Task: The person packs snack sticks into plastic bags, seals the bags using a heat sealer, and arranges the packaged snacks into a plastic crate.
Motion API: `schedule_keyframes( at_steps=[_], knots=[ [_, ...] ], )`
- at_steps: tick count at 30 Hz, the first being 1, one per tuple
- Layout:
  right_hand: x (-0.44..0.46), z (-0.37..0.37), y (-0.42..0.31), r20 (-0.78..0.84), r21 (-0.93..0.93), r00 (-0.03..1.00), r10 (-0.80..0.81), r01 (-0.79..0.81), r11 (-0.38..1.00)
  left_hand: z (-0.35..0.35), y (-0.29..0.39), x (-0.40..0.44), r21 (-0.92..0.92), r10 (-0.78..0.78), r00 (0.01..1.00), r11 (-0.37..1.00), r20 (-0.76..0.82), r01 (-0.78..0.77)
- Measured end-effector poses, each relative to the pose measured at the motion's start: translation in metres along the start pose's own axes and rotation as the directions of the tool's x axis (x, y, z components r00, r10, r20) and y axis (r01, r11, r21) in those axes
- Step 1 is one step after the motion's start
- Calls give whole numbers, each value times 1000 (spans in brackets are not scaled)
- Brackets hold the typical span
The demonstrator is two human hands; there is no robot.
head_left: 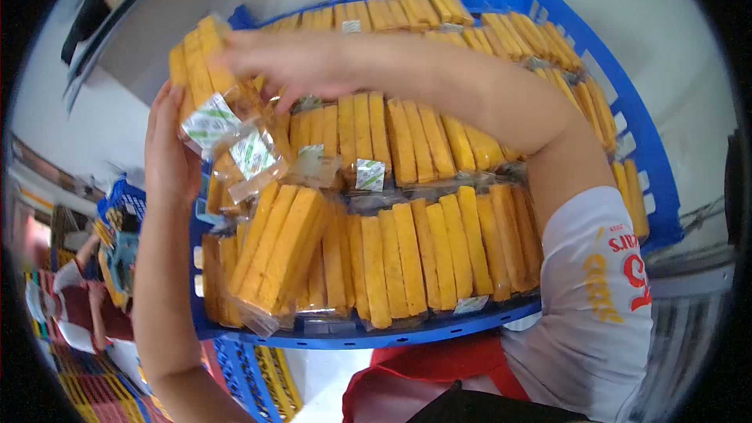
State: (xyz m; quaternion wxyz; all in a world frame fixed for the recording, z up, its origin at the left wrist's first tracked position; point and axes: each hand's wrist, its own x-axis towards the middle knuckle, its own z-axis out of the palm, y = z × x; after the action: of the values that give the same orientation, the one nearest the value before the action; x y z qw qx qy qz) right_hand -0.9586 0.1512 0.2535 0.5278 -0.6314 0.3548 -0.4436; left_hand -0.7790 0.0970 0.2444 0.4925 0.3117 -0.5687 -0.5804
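Note:
At the upper left, my left hand (pixel 171 137) is wrapped round the left side of a clear plastic pack of yellow baked sticks (pixel 202 59), held tilted over the blue crate (pixel 313 337). My right hand (pixel 294 63) reaches across from the right, slightly blurred, with its fingers closed at the pack's right edge and its thumb lower down. A green-and-white label (pixel 210 120) shows on the lower part of the held pack. Just beneath lies another labelled pack (pixel 252 153). Nearer me, a loose pack (pixel 278 251) rests at a slant on the others.
Several rows of similar packs (pixel 407 258) fill the crate, whose raised right wall (pixel 658 149) stands beside a pale wall (pixel 658 31). Coloured crates (pixel 251 376) are stacked below. At far left, another person (pixel 86 305) stands by a blue basket (pixel 125 196).

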Motion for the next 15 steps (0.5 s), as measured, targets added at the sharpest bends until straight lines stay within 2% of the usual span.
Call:
schedule_keyframes(
  at_steps=[1,2,4,5,6,7,9,10,11,13,14,15],
  knots=[
    [5,15,3,-13,115,994,-108,109,987,5,2,-7,13,131,991,991,-7,-131],
    [6,18,3,-34,116,992,-124,127,985,6,5,-11,20,146,987,989,59,-148],
    [6,19,3,-87,89,932,-352,359,929,11,9,-17,78,208,968,972,141,-220],
    [6,17,3,-88,84,928,-361,368,926,12,11,-19,124,259,944,950,203,-287],
    [5,12,2,-164,152,935,-315,340,928,11,9,-17,60,225,937,967,269,-249],
    [4,6,2,-234,222,937,-261,313,924,8,10,-16,60,233,935,964,267,-258],
    [-4,-24,1,-334,116,920,-207,258,959,5,13,-14,483,218,925,802,310,-351],
    [-6,-44,1,-455,-59,855,-250,251,966,3,14,-14,588,218,927,722,306,-364],
    [-7,-71,2,-553,-232,774,-309,213,949,0,15,-12,586,221,930,727,293,-357],
    [-35,-115,-12,-520,-509,700,-490,207,836,-6,18,-9,628,45,989,768,142,-125],
    [-21,-143,-10,-636,-431,472,-611,439,788,-8,17,-7,622,47,991,774,127,-117],
    [-28,-175,-4,-686,-522,348,-639,376,766,-10,17,-6,617,-37,995,787,90,-27]
  ],
)
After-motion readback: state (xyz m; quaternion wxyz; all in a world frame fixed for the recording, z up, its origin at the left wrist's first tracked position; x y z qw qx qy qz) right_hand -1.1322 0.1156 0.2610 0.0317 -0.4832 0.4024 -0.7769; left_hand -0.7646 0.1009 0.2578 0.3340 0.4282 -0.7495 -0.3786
